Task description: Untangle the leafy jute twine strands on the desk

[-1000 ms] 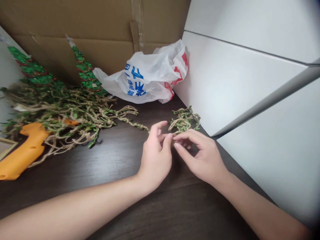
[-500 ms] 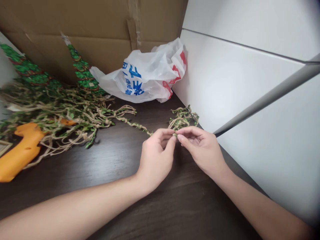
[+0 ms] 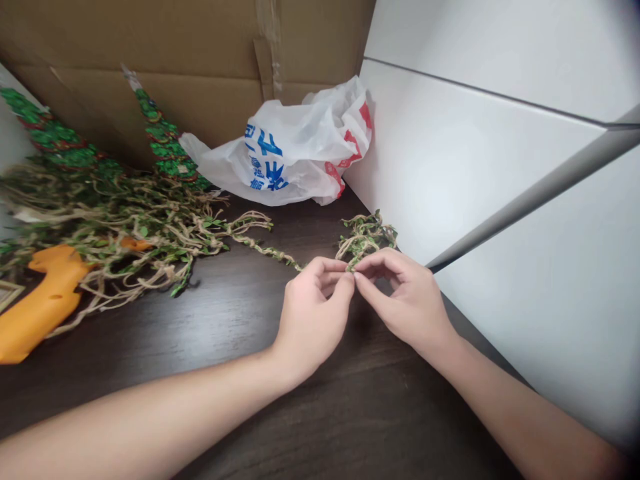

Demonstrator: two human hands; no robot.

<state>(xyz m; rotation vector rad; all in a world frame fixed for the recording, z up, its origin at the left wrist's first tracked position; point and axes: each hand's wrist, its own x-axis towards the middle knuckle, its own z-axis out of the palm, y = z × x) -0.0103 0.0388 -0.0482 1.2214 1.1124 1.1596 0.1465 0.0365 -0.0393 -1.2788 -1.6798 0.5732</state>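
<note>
Two hands (image 3: 311,319) (image 3: 410,308), two glitter trees (image 3: 163,143) (image 3: 47,133), one plastic bag (image 3: 295,153), one orange glue gun (image 3: 40,310)

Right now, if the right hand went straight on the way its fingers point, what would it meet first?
Probably the left hand: the right hand points left, its fingers meeting the left fingers on the leafy twine. Nothing else shows between; depth is unclear.

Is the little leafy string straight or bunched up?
Bunched up: the leafy string is a tangled clump, pinched by left hand and right hand.
</note>
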